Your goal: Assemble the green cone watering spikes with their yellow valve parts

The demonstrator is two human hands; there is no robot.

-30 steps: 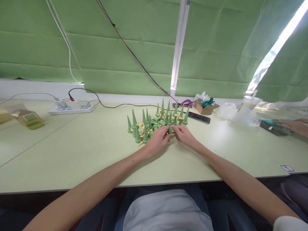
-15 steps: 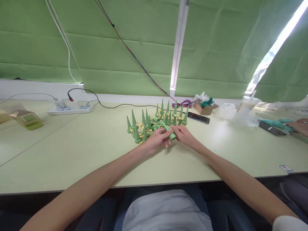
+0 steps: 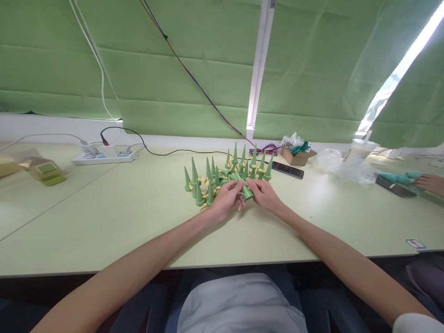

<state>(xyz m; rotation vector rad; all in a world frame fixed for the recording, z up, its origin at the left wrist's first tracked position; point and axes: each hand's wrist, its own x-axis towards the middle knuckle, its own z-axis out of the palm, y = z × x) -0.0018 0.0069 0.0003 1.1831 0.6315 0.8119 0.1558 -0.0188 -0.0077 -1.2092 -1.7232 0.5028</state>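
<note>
Between my two hands lies a green plastic cone (image 3: 246, 191), tilted with its wide base toward me. My left hand (image 3: 227, 200) pinches it from the left with thumb and fingers. From the right, my right hand (image 3: 265, 193) grips the same cone near its base, and the fingertips hide part of it. Just beyond stand several upright green cones (image 3: 194, 172) with small yellow pieces (image 3: 202, 179) attached at their sides. A few more green cones lie on their sides in the middle of the group, partly behind my hands.
Behind the cones are a black phone (image 3: 287, 169) and a small cardboard box (image 3: 297, 156) with crumpled wrapping. A power strip (image 3: 106, 156) lies back left, an opened package (image 3: 45, 171) farther left. At right are a drink cup (image 3: 358, 150) and another person's hand (image 3: 431, 183).
Both hands keep hold of the green cone, with the left thumb and fingers shifted slightly on it. The whole view has moved a little; the standing cones stay put.
</note>
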